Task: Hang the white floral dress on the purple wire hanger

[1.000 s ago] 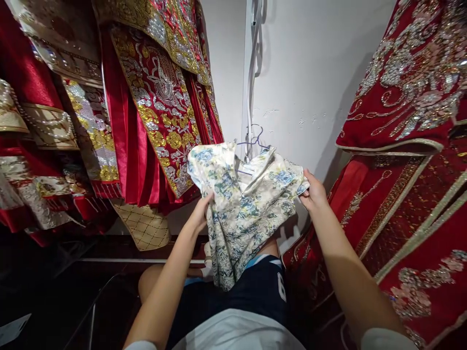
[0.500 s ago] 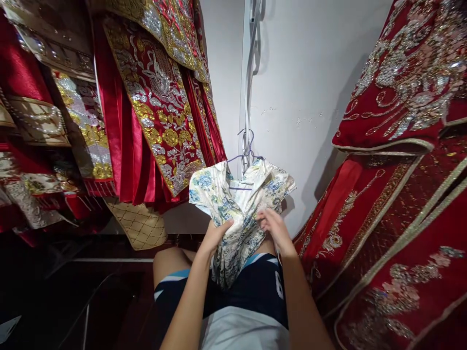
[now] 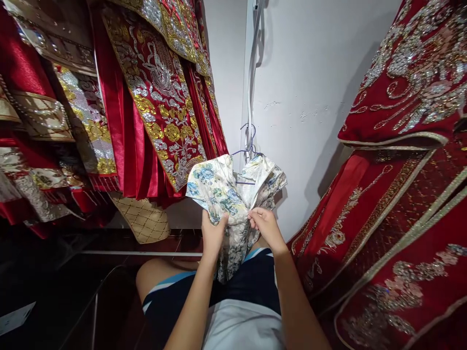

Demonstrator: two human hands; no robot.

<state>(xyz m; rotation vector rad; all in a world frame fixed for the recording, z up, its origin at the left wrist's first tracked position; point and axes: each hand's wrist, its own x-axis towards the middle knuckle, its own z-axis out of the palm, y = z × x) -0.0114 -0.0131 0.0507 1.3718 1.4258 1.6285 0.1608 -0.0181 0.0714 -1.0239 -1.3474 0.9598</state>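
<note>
A white garment with blue and yellow flowers (image 3: 215,187) hangs on a thin purple hanger (image 3: 243,183) in front of the wall. My left hand (image 3: 214,233) is closed on its left side, the thumb lying on the front and the other fingers partly hidden behind the cloth. At the front edge below the neckline, my right hand (image 3: 264,224) pinches the fabric between thumb and fingertips. The lower part of the garment hangs crumpled between my forearms, over my lap.
Red garments with gold and silver embroidery (image 3: 171,121) hang at the left. More beaded red garments (image 3: 412,194) stand close on the right. A white strip (image 3: 250,73) runs down the wall (image 3: 302,63) above the hanger. My knees are below.
My right hand has moved left and closed on the garment's front edge. My left hand has shifted slightly left and gathers the cloth. The garment's left front is spread wider.
</note>
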